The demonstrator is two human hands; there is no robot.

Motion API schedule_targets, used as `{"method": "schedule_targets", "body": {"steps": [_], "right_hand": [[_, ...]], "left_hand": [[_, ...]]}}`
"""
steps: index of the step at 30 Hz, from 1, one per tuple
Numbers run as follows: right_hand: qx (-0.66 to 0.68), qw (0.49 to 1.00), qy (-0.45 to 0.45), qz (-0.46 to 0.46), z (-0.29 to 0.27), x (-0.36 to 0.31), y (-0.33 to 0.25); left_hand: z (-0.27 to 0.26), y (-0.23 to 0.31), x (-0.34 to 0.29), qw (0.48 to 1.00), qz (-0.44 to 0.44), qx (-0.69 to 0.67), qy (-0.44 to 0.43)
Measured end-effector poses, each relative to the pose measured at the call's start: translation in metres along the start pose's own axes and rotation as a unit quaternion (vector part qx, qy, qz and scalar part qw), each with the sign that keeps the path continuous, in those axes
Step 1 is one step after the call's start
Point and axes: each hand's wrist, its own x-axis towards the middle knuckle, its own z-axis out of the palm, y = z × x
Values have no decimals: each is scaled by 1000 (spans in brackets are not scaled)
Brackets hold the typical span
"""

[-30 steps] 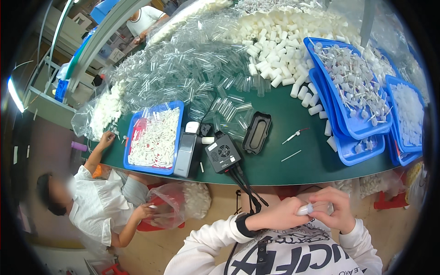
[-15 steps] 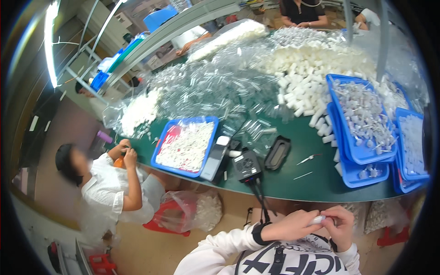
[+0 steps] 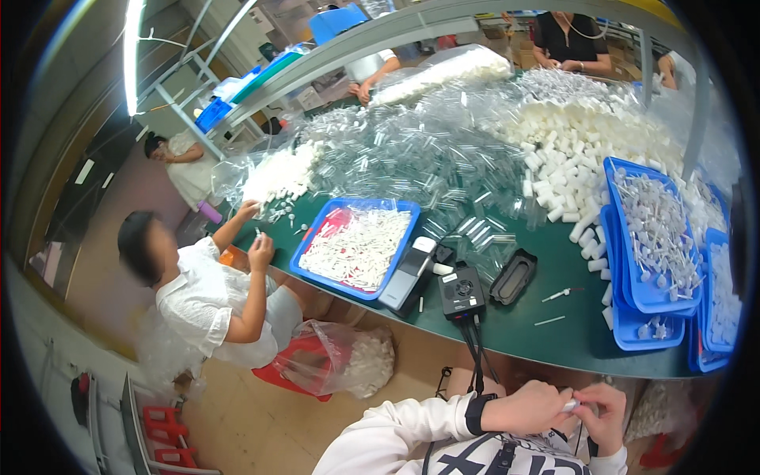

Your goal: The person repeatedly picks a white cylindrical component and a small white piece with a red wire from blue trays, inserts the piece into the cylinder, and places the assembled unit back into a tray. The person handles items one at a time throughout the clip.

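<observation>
My left hand [image 3: 526,410], with a black band at its wrist, is closed on a small white cylindrical piece [image 3: 570,404] over my lap, just off the table's front edge. The fingers of my right hand [image 3: 606,412] pinch the same piece from the other side, so the two hands meet. Most of the piece is hidden by my fingers, and its exact kind cannot be made out. On the green table [image 3: 507,326] beyond my hands lie a thin white stick [image 3: 549,321] and a slim applicator-like piece [image 3: 560,294] with a white middle.
Stacked blue trays [image 3: 649,297] of white stemmed parts stand at the right. White cylinders [image 3: 564,178] and clear tubes [image 3: 412,150] are heaped behind. A blue tray [image 3: 356,294] of small white pieces, a black device [image 3: 461,293] and a black case [image 3: 513,277] sit mid-table. A co-worker [image 3: 214,285] sits left.
The view has shifted, so the table sits lower and further right. My hands stay together on the white piece. The co-worker's hands have parted, one reaching to the white pile.
</observation>
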Motion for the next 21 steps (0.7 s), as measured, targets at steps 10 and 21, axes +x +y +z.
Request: {"method": "schedule_targets", "body": {"steps": [10,21], "right_hand": [[50,993,-37,103,-2,24,-19],[120,991,-2,67,1,31,-18]], "left_hand": [[-26,-8,7,985,-65,-156,-19],[-37,6,4,977,-72,-164,117]]}}
